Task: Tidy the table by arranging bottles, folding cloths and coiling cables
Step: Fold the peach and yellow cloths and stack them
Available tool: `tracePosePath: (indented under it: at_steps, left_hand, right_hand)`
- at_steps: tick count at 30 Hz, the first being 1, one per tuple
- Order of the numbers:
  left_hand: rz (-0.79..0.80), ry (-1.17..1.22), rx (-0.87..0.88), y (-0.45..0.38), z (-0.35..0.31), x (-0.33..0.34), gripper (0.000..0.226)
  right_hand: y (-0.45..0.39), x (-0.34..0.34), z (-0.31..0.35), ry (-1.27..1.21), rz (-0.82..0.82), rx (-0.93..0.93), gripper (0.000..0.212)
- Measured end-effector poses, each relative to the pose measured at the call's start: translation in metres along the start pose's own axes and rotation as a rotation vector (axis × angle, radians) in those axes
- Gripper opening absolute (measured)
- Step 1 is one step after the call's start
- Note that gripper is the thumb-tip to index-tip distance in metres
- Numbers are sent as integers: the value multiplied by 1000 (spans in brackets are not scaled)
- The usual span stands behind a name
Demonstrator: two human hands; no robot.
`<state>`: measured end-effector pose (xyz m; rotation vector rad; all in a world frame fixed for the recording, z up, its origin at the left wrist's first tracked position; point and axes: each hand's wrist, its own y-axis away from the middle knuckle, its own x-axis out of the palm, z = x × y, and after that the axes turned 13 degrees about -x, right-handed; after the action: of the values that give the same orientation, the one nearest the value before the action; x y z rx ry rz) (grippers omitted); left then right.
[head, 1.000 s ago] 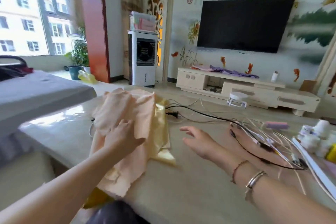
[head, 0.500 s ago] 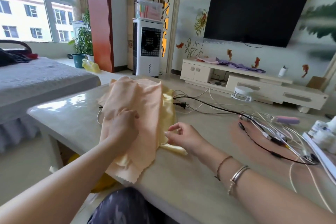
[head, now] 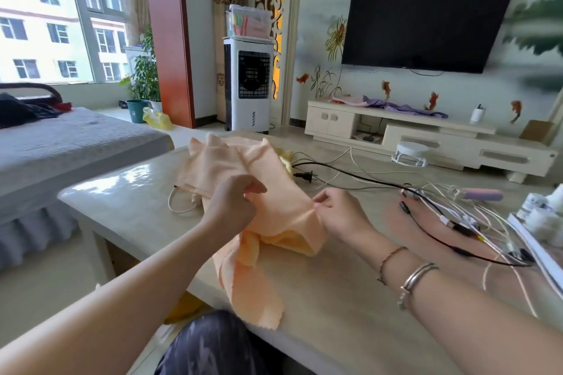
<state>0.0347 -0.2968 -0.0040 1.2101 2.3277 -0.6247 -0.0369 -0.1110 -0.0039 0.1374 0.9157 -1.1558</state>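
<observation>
A peach-orange cloth (head: 268,189) lies bunched on the beige table (head: 335,298), one end hanging over the near edge. A yellow cloth (head: 285,157) peeks out beneath it at the far side. My left hand (head: 233,207) pinches a fold near the cloth's middle. My right hand (head: 338,210) pinches its right edge, lifted slightly off the table. A black cable with a plug (head: 304,175) and a tangle of white cables (head: 475,222) spread across the right half of the table. Small white bottles (head: 542,213) stand at the far right edge.
A pink cylindrical object (head: 483,194) lies among the cables. A white flat book or board (head: 536,248) sits at the right edge. A thin white cord loop (head: 178,202) lies left of the cloth. A grey bed (head: 61,143) stands left of the table.
Both hands went from resting flat on or near the cloth to pinching it and pulling it up. The right hand moved left onto the cloth's edge. The camera view shifted closer.
</observation>
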Motion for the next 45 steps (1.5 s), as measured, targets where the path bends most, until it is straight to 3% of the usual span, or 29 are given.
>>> tracePosePath:
  at_steps: [6,10,12,14,18,21,23,25,29,34,37,42,45]
  left_hand:
    - [134,-380,71,27,-37,34,57]
    - [207,-543,215,37,-56,69,39]
    - [299,-571,239,40,-61,86,41]
    - [409,-622,241,40,-61,100,47]
    - [513,-635,275,39,-58,104,62]
    - [413,-686,363,40,-60,95,51]
    - [382,-687,372,42,-60,87,45]
    - [347,-672,371,41,-60,82,39]
    - [209,-545,475,41,-68,75,22]
    - [407,-124,427,60,-107,68,29]
    - [341,-54,468,62,-128,67,10]
    - [373,122,348,71,-156,57,4]
    - [508,222,249,76,-168,47,7]
  right_hand:
    - [13,-93,-56,97,-110,188,17]
    - [44,-140,-87,263,-121,298,19]
    - [60,-151,-96,443,-78,281,12]
    - [73,-149,-98,578,-40,150,16]
    - [83,-118,-67,249,65,-11,25]
    - [83,-91,-49,80,300,7,40]
    - [80,-82,-45,98,418,10,42]
    - [77,-83,-45,194,432,-57,22]
    - [78,-102,-41,199,294,-87,45]
    - [81,-144,-17,-80,93,17,44]
    - [89,-168,-4,-111,53,-4,43]
    - [101,-195,-3,-320,98,22,43]
    - [111,-207,-8,-349,127,57,51]
